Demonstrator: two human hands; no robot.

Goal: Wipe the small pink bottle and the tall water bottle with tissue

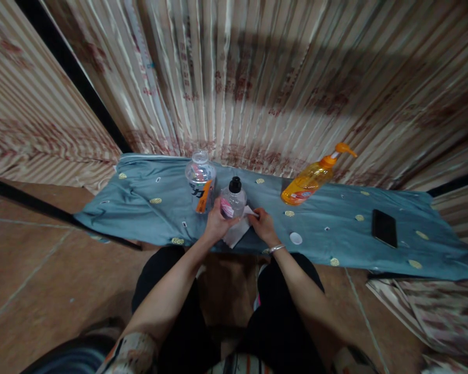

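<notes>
- Left hand (216, 226): clamped on the side of the black-capped bottle (237, 199), which stands upright, left of centre on the blue cloth (347, 228).
- Right hand (263, 226): fingers pinching a white sheet (237, 235), just right of that bottle.
- Orange-labelled bottle (201, 182): uncapped, upright, near the left hand.
- Yellow pump bottle (306, 183): right, far side.
- White disc (295, 238): near side, right of the right hand.
</notes>
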